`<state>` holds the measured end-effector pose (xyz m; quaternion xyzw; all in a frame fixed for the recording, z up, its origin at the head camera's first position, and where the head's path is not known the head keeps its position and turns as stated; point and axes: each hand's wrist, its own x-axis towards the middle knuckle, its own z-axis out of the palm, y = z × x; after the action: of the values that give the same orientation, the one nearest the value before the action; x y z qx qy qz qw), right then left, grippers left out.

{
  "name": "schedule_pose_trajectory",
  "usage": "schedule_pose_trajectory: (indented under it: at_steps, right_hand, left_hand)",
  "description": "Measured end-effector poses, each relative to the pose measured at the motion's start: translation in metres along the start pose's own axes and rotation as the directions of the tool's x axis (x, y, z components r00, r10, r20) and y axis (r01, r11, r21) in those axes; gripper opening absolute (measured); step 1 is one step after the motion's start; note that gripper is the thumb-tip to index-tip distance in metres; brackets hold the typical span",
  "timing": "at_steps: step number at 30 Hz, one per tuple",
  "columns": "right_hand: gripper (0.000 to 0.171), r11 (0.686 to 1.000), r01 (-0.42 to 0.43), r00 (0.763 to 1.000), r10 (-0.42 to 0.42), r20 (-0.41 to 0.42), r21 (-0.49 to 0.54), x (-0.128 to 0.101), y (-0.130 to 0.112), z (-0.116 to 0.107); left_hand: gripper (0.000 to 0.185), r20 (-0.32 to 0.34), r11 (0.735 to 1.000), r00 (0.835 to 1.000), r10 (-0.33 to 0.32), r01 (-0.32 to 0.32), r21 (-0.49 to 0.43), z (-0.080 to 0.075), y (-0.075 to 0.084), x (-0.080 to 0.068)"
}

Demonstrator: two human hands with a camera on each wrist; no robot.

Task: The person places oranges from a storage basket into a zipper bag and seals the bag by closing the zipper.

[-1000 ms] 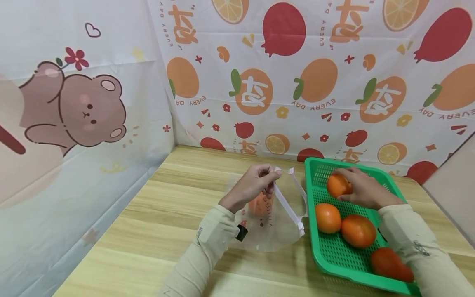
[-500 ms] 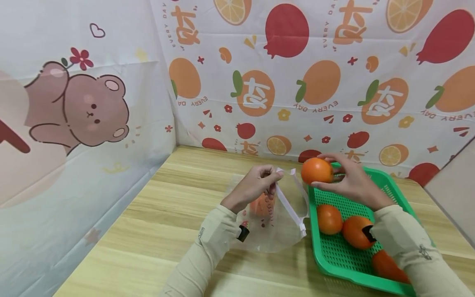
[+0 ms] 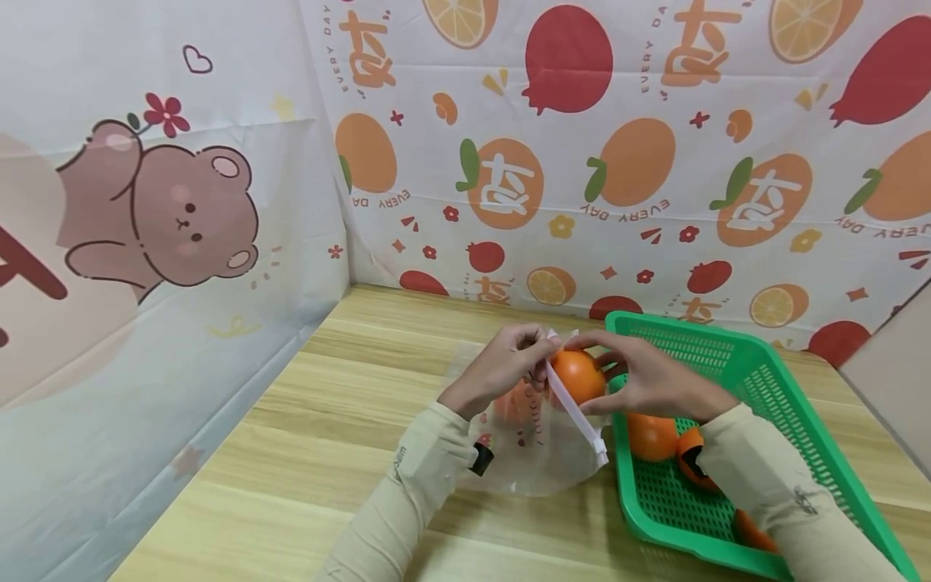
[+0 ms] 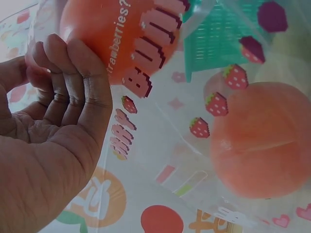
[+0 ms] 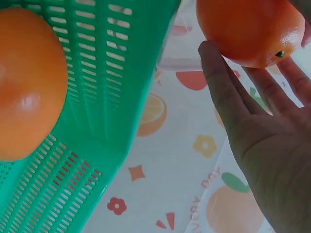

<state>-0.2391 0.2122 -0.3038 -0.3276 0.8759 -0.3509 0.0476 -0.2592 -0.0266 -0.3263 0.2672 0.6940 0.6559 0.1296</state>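
My left hand (image 3: 509, 368) pinches the mouth of a clear slider zip bag (image 3: 538, 469) by its pale pink zip strip. Strawberries and lettering are printed on the bag, as the left wrist view shows. One orange (image 4: 262, 141) is inside it, seen through the plastic. With its fingers and thumb spread round another orange (image 3: 579, 376), my right hand (image 3: 647, 376) holds that fruit at the bag's opening, partly behind the zip strip. A small green stem button shows on this orange in the right wrist view, with the fingers (image 5: 223, 82) beneath it.
A green perforated basket (image 3: 756, 356) stands on the wooden table right of the bag. It holds several oranges (image 3: 650, 436), partly hidden by my right sleeve. Printed cloths (image 3: 436, 162) hang behind and to the left of the table.
My right hand has lifted an orange out of the basket and carried it left over the rim to the bag's mouth. My left hand keeps its pinch on the bag.
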Motion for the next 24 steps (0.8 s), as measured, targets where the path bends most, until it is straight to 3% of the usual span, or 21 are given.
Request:
schedule_pose_trajectory:
  at_steps: [8,13,17,24]
  right_hand:
    - [0.072,0.988,0.107,0.994,-0.103,0.043,-0.109,0.004,-0.002,0.007]
    - [0.064,0.956,0.167,0.984,-0.148,0.094,-0.239,0.008,-0.009,0.012]
    - [0.063,0.939,0.136,0.987,-0.101,0.125,-0.316,0.009,-0.012,0.016]
    - [0.059,0.954,0.016,0.981,0.044,0.191,-0.299,0.019,-0.009,0.026]
  left_hand:
    - [0.03,-0.003,0.999,0.999,0.04,-0.039,0.005,0.002,0.002,0.002]
    - [0.03,-0.006,0.999,0.999,0.047,-0.047,0.01,0.003,0.002,0.001]
    - [0.03,0.001,0.998,0.999,0.051,-0.051,0.022,0.003,0.005,0.001]
    - [0.028,0.028,0.998,0.997,0.065,-0.065,0.003,0.007,0.006,0.002]
